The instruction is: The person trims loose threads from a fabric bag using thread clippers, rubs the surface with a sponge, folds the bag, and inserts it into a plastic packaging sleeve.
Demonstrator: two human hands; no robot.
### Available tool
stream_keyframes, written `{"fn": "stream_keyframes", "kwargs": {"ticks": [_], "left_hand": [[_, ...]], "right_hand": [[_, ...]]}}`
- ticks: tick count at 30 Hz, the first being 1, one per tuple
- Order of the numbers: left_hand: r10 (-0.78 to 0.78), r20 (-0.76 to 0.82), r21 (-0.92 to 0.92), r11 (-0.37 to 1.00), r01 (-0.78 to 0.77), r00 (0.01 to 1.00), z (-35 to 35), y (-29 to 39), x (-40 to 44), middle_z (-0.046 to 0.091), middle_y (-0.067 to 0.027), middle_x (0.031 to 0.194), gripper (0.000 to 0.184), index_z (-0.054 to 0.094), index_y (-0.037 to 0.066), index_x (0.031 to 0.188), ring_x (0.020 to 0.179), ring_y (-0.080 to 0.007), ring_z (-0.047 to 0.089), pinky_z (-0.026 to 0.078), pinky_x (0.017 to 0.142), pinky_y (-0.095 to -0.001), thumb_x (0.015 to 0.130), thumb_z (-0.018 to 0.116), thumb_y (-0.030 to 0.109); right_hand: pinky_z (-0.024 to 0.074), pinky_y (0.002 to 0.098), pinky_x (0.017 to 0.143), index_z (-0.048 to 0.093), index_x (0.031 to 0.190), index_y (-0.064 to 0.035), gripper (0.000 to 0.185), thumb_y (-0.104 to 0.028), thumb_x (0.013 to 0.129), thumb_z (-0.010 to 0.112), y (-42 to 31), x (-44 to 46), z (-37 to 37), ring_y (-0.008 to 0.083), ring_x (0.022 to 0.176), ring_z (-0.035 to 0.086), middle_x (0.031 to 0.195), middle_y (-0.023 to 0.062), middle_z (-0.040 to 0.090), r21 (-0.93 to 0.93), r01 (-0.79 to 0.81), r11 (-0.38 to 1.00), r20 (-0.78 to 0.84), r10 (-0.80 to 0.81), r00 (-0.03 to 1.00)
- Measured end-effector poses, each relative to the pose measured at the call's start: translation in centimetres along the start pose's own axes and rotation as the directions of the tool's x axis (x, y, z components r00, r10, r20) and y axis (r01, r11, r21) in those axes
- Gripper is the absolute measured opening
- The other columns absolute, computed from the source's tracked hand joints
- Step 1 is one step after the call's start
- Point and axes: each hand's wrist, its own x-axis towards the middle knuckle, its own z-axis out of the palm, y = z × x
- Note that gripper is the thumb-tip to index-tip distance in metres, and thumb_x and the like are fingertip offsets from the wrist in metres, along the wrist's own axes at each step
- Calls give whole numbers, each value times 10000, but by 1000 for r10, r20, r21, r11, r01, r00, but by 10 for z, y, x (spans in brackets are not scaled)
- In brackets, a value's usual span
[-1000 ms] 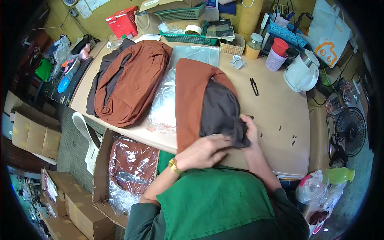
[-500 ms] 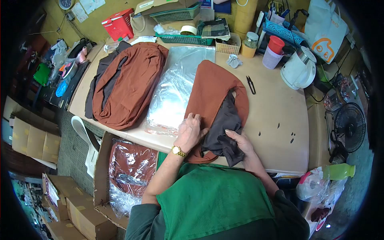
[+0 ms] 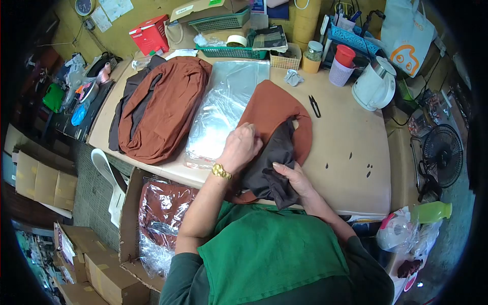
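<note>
A rust-brown fabric piece (image 3: 277, 104) with a dark lining (image 3: 274, 152) lies at the table's front edge, close to my body. My left hand (image 3: 242, 146) has its fingers curled and pressed on the brown cloth at its left side. My right hand (image 3: 292, 179) pinches the bunched dark lining between thumb and fingers at the lower right. Left of it lies a stack of clear plastic bags (image 3: 216, 114). Farther left rests another rust-brown bag (image 3: 165, 109) with dark fabric under it. Black thread snips (image 3: 314, 106) lie to the right of the cloth.
An open carton (image 3: 130, 223) with a plastic-wrapped brown item stands below the table's left front. Green baskets (image 3: 231, 52), a jar (image 3: 312, 57), cups (image 3: 341, 73) and a white kettle (image 3: 374, 86) line the back. A black fan (image 3: 443, 155) is at the right.
The brown cloth has turned and opened out, its dark lining pulled toward my body. My left hand has moved up onto the brown cloth and its fingers have curled; my right hand has shifted left.
</note>
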Motion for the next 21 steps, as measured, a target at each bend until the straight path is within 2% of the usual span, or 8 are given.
{"fn": "stream_keyframes", "kwargs": {"ticks": [4, 6, 11, 14, 16, 18, 20, 21], "left_hand": [[4, 96, 22, 1000, -6, 995, 3, 13, -3, 682, -210, 822, 290, 634, -2, 882, 806, -384, 684, 553, 724, -461, 775, 771, 231], [-107, 216, 190, 980, 65, 971, 20, 4, -11, 681, -229, 855, 360, 636, -6, 888, 858, -385, 684, 546, 757, -469, 743, 805, 277], [-218, 277, 204, 965, 164, 936, 22, 7, -18, 672, -250, 838, 245, 630, -27, 874, 865, -403, 685, 554, 749, -470, 836, 686, 209], [-126, 89, 191, 976, 107, 988, 11, -2, -8, 659, -236, 768, 138, 609, -19, 850, 731, -359, 693, 563, 647, -438, 853, 634, 116], [-145, -282, -28, 989, 143, 949, -12, 6, 2, 643, -213, 774, 136, 579, -15, 889, 715, -356, 674, 542, 637, -442, 871, 643, 104], [-2, -417, -160, 985, -72, 909, -65, 47, 3, 629, -183, 818, 176, 571, -2, 944, 729, -357, 655, 529, 638, -440, 869, 681, 113], [106, -390, -149, 973, -176, 915, -104, 83, -8, 631, -173, 848, 212, 582, 11, 960, 761, -352, 653, 531, 657, -434, 841, 713, 126], [209, -363, -145, 950, -277, 908, -112, 91, -12, 632, -163, 879, 252, 593, 24, 977, 793, -346, 651, 533, 677, -427, 813, 745, 140]], "right_hand": [[541, 305, 836, 578, 1210, -28, 382, -243, 918, 698, 11, 3, 6, 141, 953, 639, 1087, 40, 649, -66, 59, 996, 112, -51, 992], [539, 301, 843, 575, 1213, -30, 383, -246, 920, 696, 23, 4, -1, 138, 949, 638, 1090, 40, 647, -32, -29, 999, 82, 31, 996], [556, 348, 885, 529, 1283, -6, 457, -194, 903, 702, 24, -10, -7, 197, 995, 665, 1157, 87, 657, 74, -134, 988, 30, 132, 991], [531, 359, 939, 511, 1327, -10, 489, -184, 908, 696, 23, -7, -8, 198, 1050, 649, 1186, 88, 653, 44, -119, 992, 55, 116, 992], [487, 332, 979, 554, 1305, -2, 447, -225, 937, 673, 19, -11, 0, 168, 1100, 614, 1236, 88, 637, -11, 69, 998, 107, -68, 992], [482, 333, 979, 557, 1301, 4, 439, -223, 943, 669, 9, -15, 14, 166, 1103, 611, 1233, 91, 639, -13, 139, 990, 150, -136, 979], [477, 334, 980, 560, 1298, 11, 432, -222, 949, 664, 9, -10, 14, 164, 1106, 608, 1230, 94, 641, -9, 202, 979, 192, -197, 961], [480, 332, 966, 562, 1295, 15, 457, -245, 939, 683, 15, -2, 5, 160, 1094, 606, 1216, 85, 647, -145, 208, 967, 179, -181, 967]]}}
